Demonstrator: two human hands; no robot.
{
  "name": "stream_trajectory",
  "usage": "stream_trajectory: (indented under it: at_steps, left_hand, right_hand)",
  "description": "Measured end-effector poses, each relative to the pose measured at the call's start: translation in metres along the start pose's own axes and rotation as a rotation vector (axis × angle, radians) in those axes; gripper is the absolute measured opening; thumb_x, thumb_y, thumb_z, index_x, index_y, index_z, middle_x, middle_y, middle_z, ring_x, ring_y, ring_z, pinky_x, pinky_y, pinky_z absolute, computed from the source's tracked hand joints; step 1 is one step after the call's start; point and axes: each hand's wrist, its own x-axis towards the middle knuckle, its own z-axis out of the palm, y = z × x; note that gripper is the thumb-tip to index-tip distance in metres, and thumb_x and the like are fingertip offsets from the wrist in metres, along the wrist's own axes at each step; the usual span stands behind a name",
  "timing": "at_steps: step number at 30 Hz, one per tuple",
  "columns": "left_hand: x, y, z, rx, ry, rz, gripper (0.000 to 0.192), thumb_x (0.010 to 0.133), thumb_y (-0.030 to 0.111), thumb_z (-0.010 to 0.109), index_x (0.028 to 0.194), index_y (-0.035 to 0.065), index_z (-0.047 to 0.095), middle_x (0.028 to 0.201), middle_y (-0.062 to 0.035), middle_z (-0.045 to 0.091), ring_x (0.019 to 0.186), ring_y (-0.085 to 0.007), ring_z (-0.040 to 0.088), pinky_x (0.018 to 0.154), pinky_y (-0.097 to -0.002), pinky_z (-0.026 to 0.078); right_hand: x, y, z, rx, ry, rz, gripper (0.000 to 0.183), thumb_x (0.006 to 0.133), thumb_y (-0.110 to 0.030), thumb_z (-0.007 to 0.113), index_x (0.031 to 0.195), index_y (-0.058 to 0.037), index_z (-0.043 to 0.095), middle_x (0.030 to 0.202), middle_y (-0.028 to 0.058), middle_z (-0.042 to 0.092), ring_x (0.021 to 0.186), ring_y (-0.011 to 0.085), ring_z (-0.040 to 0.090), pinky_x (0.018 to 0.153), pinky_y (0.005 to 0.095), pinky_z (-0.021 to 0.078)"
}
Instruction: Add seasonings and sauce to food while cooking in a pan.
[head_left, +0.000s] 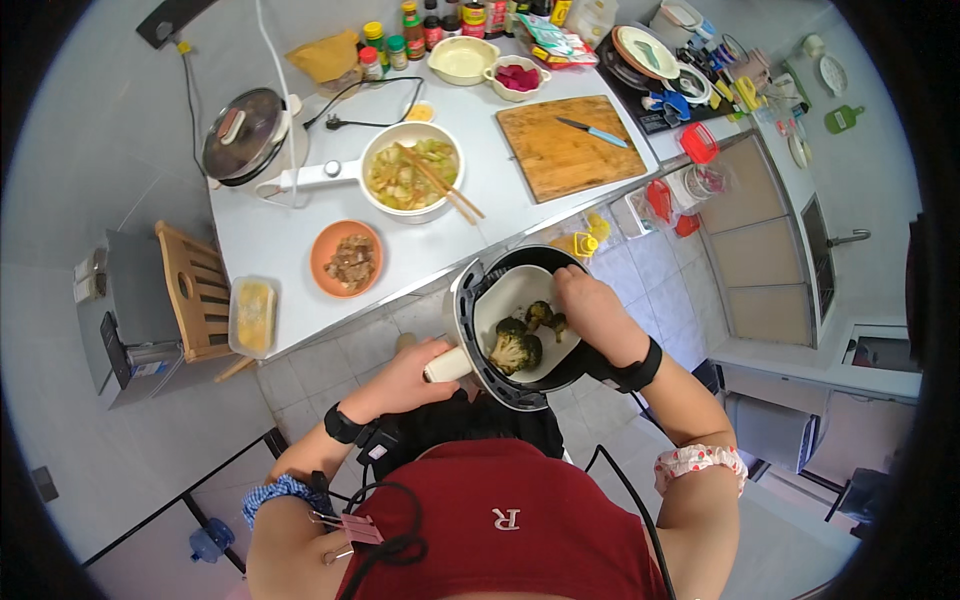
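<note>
My left hand (411, 379) grips the cream handle (448, 365) of a round black air fryer basket (471, 330), held in front of my body beyond the table's edge. Inside it sits a white oval dish (487, 311) with several pieces of browned broccoli (513, 349). The fingers of my right hand (592, 307) are closed at the dish's upper right rim, over the basket; whether they pinch the rim is hard to tell. Further off on the table stands a white pot (412, 171) of cooked vegetables, with wooden chopsticks (442, 184) lying across it.
On the white table (292, 315) are an orange bowl of meat (348, 259), a lidded cooker (251, 139), a cutting board (562, 165) with a knife (592, 132), and a plastic food container (253, 316). Bottles (413, 31) line the back. A wooden chair (193, 292) stands at left.
</note>
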Motion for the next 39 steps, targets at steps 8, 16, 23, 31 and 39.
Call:
stream_trajectory:
  at_steps: [8,16,23,31,39]
  left_hand:
    - [0.075,0.029,0.032,-0.152,-0.147,-0.067,0.028,0.080,0.012,0.069,0.104,0.0024,0.056,0.087,-0.0006,0.054,0.081,-0.0088,0.050,0.071,-0.0257,0.043]
    - [0.094,0.028,0.017,-0.405,-0.093,-0.038,0.033,0.082,0.012,0.068,0.111,0.0030,0.056,0.091,0.0027,0.055,0.085,-0.0056,0.048,0.074,-0.0224,0.042]
    - [0.052,0.018,-0.023,-0.285,0.159,-0.029,0.040,0.079,0.010,0.070,0.116,0.0012,0.055,0.092,0.0003,0.058,0.084,-0.0078,0.053,0.075,-0.0246,0.045]
    - [-0.036,0.019,-0.048,-0.368,0.868,-0.050,0.044,0.075,0.016,0.072,0.114,0.0007,0.056,0.088,-0.0007,0.061,0.078,-0.0081,0.057,0.069,-0.0219,0.045]
    - [-0.066,0.005,-0.030,-0.388,1.323,0.073,0.033,0.082,0.016,0.063,0.107,-0.0018,0.053,0.095,-0.0060,0.054,0.094,-0.0157,0.050,0.093,-0.0295,0.036]
  right_hand:
    - [-0.032,0.099,-0.050,0.213,0.141,0.098,0.013,0.089,-0.012,0.054,0.093,0.0005,0.054,0.071,0.0234,0.059,0.070,0.0402,0.060,0.062,0.0461,0.0471]
    - [-0.004,0.158,-0.124,0.775,0.408,0.333,0.012,0.090,-0.012,0.056,0.091,-0.0001,0.057,0.060,-0.0017,0.051,0.049,0.0053,0.045,0.044,0.0231,0.0341]
    - [0.080,0.238,-0.086,0.932,0.433,0.511,0.016,0.088,-0.012,0.054,0.093,0.0031,0.054,0.059,0.0041,0.055,0.043,0.0092,0.050,0.037,0.0244,0.0382]
    - [0.191,0.245,0.050,1.010,0.310,0.588,0.011,0.088,-0.009,0.052,0.093,0.0012,0.050,0.065,0.0080,0.058,0.048,0.0152,0.056,0.043,0.0264,0.0466]
    - [0.252,0.190,0.081,1.232,0.227,0.484,0.012,0.085,0.000,0.048,0.094,0.0079,0.049,0.069,0.0160,0.062,0.051,0.0220,0.063,0.043,0.0317,0.0539]
